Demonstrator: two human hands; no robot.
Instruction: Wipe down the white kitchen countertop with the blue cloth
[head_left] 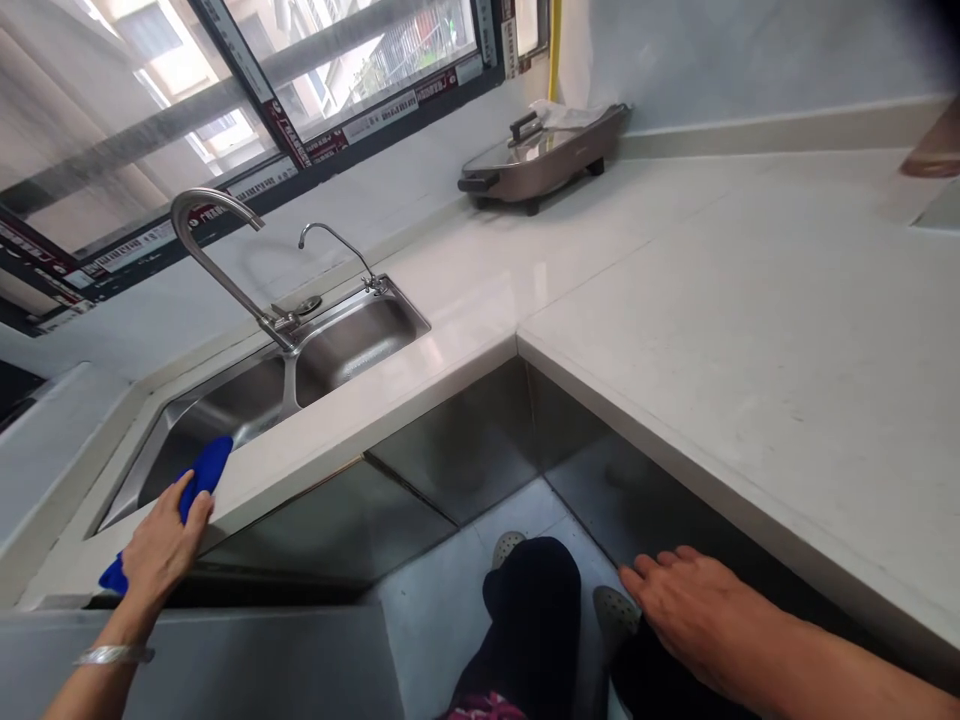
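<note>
Blue cloth [196, 480] gripped in left hand [161, 545] at sink [360, 340] edge | right hand [690, 610] spread open

Right counter [750, 330]: wide bare surface, open to reach from front edge. Back corner: pan [540, 155] with lid against wall, blocks that spot. Blurred brown object [934, 150] at far right edge. Sink [360, 340]: both basins open from above; faucet [217, 250] rises at divider, spout arches over left basin; small tap [337, 245] behind right basin. Left hand [161, 550] with cloth [199, 475] occupies sink front rim. Right hand [690, 605], fingers spread, low before cabinet fronts [465, 440], under counter overhang.
</note>
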